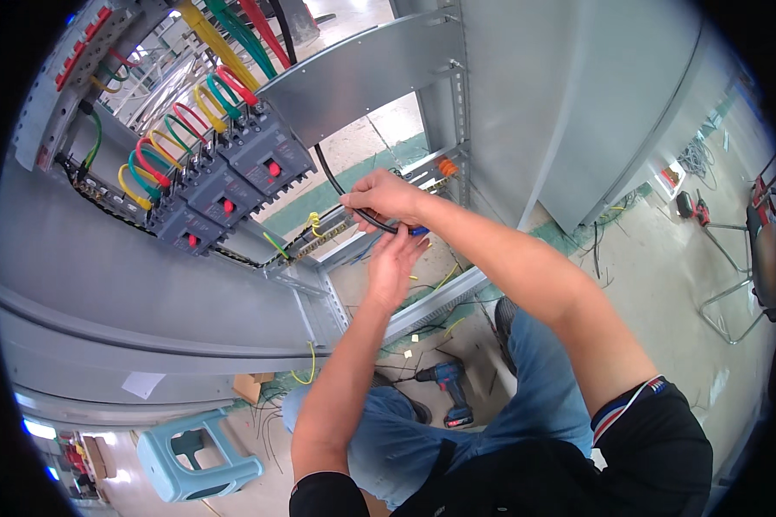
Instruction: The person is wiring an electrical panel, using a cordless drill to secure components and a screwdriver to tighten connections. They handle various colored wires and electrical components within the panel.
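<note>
A thick black cable comes down from behind a grey metal plate inside an open cabinet frame. My right hand is closed round the cable, fingers curled over it. Just below, my left hand has its fingers raised to the cable's lower end and pinches it. A small blue piece shows at that end between the two hands; its kind is partly hidden by fingers. Left of my hands sit dark grey circuit breakers with red switches and looped red, green and yellow wires.
Cabinet rails cross below my hands. On the floor lie a cordless drill between my legs and wire scraps. A light blue plastic stool stands lower left; a metal-legged chair with a red tool beside it is at right.
</note>
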`<control>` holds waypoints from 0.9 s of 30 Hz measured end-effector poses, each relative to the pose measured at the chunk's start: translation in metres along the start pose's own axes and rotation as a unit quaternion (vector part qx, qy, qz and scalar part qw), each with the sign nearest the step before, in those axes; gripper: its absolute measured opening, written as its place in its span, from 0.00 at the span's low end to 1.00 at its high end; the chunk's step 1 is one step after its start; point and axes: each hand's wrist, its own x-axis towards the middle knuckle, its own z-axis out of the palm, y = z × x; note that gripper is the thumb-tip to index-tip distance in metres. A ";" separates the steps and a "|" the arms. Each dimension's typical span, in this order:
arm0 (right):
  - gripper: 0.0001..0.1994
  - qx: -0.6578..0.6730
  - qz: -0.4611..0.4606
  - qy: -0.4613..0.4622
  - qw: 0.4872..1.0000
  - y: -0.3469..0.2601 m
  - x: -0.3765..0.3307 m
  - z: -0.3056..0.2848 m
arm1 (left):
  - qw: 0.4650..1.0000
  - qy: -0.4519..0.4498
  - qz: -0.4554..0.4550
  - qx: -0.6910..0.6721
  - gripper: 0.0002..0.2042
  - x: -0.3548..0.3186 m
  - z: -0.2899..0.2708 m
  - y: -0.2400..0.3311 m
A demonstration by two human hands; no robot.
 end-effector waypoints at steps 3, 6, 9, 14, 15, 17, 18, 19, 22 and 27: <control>0.17 -0.042 0.001 -0.028 0.999 0.001 0.002 0.001 | 0.995 0.086 0.020 -0.047 0.09 -0.005 0.002 -0.014; 0.20 -0.039 -0.011 -0.073 0.997 0.001 0.006 0.000 | 0.991 0.111 0.059 -0.042 0.10 -0.008 0.003 -0.014; 0.24 0.067 -0.004 -0.092 0.993 0.007 0.013 -0.007 | 0.988 0.145 0.028 -0.041 0.11 -0.009 0.016 -0.013; 0.22 0.098 -0.050 -0.100 0.989 0.015 0.024 0.003 | 0.988 0.149 -0.034 0.001 0.11 -0.008 0.015 -0.009; 0.21 0.054 -0.062 -0.090 0.993 0.019 0.026 0.008 | 0.989 0.144 -0.027 0.022 0.12 -0.007 0.013 -0.010; 0.17 -0.065 -0.083 -0.029 0.994 0.024 0.032 0.013 | 0.981 0.159 -0.033 0.106 0.13 -0.003 0.008 -0.008; 0.17 -0.141 -0.125 0.030 0.982 0.027 0.033 0.013 | 0.974 0.166 -0.037 0.149 0.13 -0.001 0.006 -0.006; 0.18 -0.216 -0.165 0.088 0.958 0.031 0.034 0.013 | 0.965 0.171 -0.050 0.190 0.13 0.006 0.003 -0.004; 0.12 -0.387 -0.194 0.194 0.880 0.032 0.032 0.023 | 0.939 0.174 -0.095 0.282 0.10 0.021 -0.012 -0.002; 0.09 -0.576 -0.163 0.215 0.771 0.019 0.032 0.007 | 0.901 0.033 -0.150 0.406 0.07 0.053 -0.007 0.007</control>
